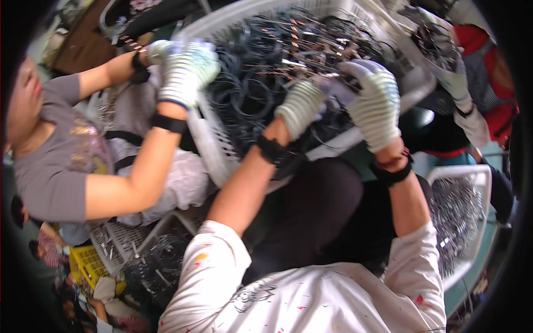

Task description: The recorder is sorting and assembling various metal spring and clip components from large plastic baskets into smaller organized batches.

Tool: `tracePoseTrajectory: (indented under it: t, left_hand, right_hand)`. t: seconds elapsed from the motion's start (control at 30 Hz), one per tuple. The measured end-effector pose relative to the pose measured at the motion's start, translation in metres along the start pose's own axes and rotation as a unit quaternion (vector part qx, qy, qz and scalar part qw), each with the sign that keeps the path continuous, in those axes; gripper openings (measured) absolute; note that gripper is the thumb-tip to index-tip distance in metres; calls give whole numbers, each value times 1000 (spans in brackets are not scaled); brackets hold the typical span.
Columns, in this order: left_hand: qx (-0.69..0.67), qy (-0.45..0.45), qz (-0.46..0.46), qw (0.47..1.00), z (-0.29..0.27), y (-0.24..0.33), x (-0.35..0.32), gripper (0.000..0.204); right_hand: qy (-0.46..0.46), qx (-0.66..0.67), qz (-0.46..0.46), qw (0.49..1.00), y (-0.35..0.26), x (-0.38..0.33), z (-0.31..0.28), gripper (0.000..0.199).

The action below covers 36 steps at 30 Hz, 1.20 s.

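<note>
As the left hand curls by dark wires, right hand alongside, each grip's closure and hold unclear

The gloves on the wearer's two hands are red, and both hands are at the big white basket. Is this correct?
The colour is wrong: the head view shows pale striped gloves. Left hand and right hand are at the big white basket.

Even, fairly bright light whitens the printed T-shirt and glints off thin metal strips, while the dark trousers sink into shadow. Blur softens the gloved right hand; fisheye distortion bends the outer scene toward black corners.
</note>
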<state>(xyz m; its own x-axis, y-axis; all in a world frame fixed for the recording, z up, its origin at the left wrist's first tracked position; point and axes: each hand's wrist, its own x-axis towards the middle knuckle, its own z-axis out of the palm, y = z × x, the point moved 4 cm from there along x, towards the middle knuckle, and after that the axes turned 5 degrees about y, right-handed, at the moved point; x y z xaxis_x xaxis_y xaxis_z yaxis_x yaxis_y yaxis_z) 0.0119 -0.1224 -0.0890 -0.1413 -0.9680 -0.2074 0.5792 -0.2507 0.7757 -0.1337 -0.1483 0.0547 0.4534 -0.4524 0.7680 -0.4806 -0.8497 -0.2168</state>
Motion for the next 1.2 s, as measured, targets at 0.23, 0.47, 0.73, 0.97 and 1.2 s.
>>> tracePoseTrajectory:
  t: [0.23,0.47,0.73,0.97,1.2]
  left_hand:
    - [104,80,-18,991,14,4,-3,18]
    - [58,-6,-24,998,36,24,-21,31]
    - [-88,-117,-83,986,52,17,-23,27]
    - [-94,-128,-22,987,56,22,-19,28]
    - [33,-24,68,997,46,32,-10,27]
  right_hand:
    - [-15,-11,12,1000,6,-7,2,37]
    - [9,197,112,974,24,-6,-17,64]
    - [-164,418,275,850,44,-20,-13,71]
    - [-62,355,280,890,48,-32,2,35]
    - [-309,345,458,758,78,-49,-22,40]
